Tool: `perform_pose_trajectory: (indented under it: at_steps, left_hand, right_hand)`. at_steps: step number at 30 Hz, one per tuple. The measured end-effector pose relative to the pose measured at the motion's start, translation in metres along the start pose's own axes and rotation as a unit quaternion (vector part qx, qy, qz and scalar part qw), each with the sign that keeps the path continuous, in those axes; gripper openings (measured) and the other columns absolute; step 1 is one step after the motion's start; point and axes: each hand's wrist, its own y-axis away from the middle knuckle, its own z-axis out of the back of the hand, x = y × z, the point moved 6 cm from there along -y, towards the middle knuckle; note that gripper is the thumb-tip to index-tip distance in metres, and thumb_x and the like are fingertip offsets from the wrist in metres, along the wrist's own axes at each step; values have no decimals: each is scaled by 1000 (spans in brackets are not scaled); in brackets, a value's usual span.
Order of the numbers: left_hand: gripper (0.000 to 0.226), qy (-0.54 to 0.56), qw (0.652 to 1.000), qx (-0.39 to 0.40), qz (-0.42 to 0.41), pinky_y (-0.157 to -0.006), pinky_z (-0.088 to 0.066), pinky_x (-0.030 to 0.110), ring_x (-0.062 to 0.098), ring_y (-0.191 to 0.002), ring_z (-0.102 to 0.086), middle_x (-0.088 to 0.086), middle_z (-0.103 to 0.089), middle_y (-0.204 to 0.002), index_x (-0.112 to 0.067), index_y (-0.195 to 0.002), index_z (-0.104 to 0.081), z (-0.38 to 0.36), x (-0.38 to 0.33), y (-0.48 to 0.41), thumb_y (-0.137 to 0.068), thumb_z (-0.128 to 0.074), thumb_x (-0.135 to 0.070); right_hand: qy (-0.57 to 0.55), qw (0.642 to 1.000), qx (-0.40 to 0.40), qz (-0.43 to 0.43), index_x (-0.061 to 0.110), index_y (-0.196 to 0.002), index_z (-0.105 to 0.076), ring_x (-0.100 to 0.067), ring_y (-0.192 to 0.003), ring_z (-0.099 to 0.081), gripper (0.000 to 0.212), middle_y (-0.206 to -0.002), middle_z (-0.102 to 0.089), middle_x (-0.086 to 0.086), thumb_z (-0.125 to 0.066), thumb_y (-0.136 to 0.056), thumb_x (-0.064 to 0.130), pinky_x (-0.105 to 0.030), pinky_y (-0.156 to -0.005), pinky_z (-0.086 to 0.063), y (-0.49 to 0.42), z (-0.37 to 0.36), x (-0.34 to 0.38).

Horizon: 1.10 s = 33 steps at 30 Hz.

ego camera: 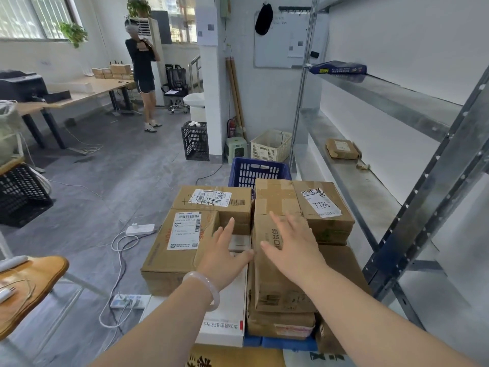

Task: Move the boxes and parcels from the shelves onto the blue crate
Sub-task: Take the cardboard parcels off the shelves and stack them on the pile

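Cardboard pile under two open, empty hands

The left hand and right hand are spread flat with straight fingers over the boxes stacked on the blue crate, gripping nothing; whether they touch the boxes is unclear. Nudging the top boxes flush would likely steady the pile for more. Beyond, a brown parcel lies on the middle shelf, with a blue packet higher up.

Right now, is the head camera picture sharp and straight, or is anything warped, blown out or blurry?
Head view: the wide lens tilts and bends the shelf upright; the windows are blown out; the blue packet on the upper shelf is smeared; the 7786 label reads sharp.
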Motion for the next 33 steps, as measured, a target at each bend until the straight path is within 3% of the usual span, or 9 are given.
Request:
perform_pose_trajectory:
  at_steps: [3,7,11,17,22,25,29,33]
  left_hand:
    - [97,-16,1000,-11,-18,-120,-21,46,15,-149,-11,-6,-14,-162,-40,-154,-10,20,9,-5,-72,-53,-68]
    - [83,-65,997,-30,-9,-121,-17,43,21,-150,-10,-3,-11,-163,-39,-154,-12,46,31,-11,-87,-60,-50]
    - [78,-110,992,-58,35,-120,-17,43,23,-149,-11,0,-14,-163,-41,-153,-16,67,65,-16,-88,-58,-52]
    - [75,-194,979,-46,52,-122,-12,41,22,-150,-5,-4,-9,-164,-42,-152,-18,91,102,-28,-88,-54,-56]
    - [71,-175,982,-15,70,-120,-11,37,25,-150,-4,6,-6,-164,-42,-152,-21,104,125,-37,-91,-57,-49]
    - [71,-142,984,25,108,-118,-19,39,28,-149,-13,7,-5,-163,-45,-151,-19,101,144,-40,-91,-55,-55]
    - [72,-63,992,34,107,-110,-32,32,21,-139,-35,3,-29,-154,-38,-152,-22,96,151,-41,-92,-58,-49]
    - [72,-56,993,13,103,-106,-35,30,20,-134,-41,3,-35,-148,-35,-152,-23,99,145,-34,-91,-60,-47]
  right_hand:
    - [31,999,10,4,41,-154,-5,-20,-151,2,73,-164,0,2,-42,-94,60,-43,-120,-3,-8,2,26]
    - [4,998,39,47,42,-153,-5,-19,-150,0,75,-164,0,4,-48,-94,55,-43,-120,-9,-17,-21,60]
    - [7,995,77,68,44,-153,-3,-17,-150,2,75,-164,3,5,-48,-94,56,-41,-121,-7,-26,-54,85]
    - [-55,986,154,14,44,-153,-4,-18,-150,4,75,-164,5,4,-50,-95,52,-43,-121,-11,-42,-103,105]
    - [-94,979,174,-53,46,-153,-3,-22,-151,0,78,-164,5,0,-52,-92,56,-43,-121,-15,-60,-139,105]
    - [-137,970,181,-84,49,-152,-1,-25,-150,-10,81,-164,1,-2,-54,-90,56,-40,-118,-20,-63,-157,106]
    - [-200,958,184,-93,48,-152,2,-22,-147,-22,83,-163,-11,2,-56,-92,49,-37,-116,-25,-59,-170,107]
    - [-206,959,175,-82,42,-154,-1,-19,-145,-24,80,-162,-15,5,-55,-95,43,-34,-114,-25,-55,-162,111]
